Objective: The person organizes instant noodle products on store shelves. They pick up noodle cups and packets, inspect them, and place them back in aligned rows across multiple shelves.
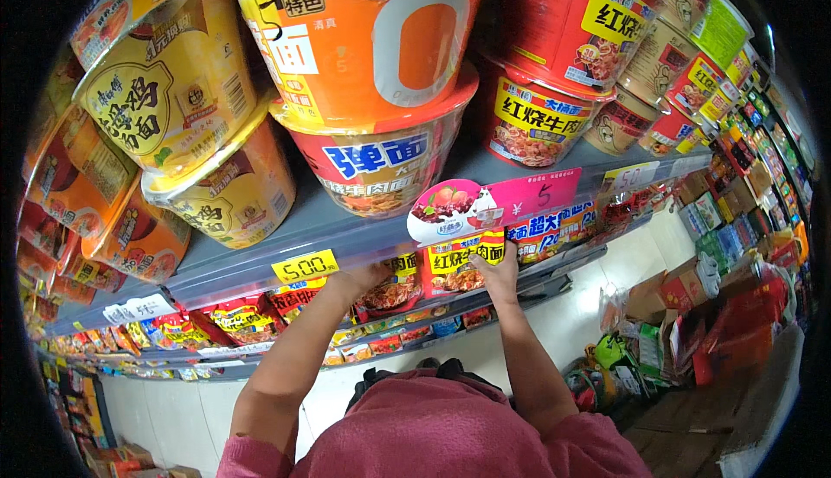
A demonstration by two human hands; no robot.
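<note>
Both my arms reach to the shelf below the one with the noodle tubs. My right hand (499, 270) is closed on the right edge of a red and yellow instant noodle packet (454, 275), with the thumb on its front. Beside it, my left hand (357, 281) reaches in at the left side of another red noodle packet (389, 295); its fingers are hidden, so its grip does not show. A pink round-ended price tag (493, 205) hangs from the shelf edge just above the packets, covering part of the held one.
Stacked noodle tubs (372, 153) fill the upper shelf, whose grey edge (247, 263) runs above my hands. More packets (247, 318) line the lower shelf to the left. Cardboard boxes (671, 292) and green packages (619, 357) lie on the pale floor at right.
</note>
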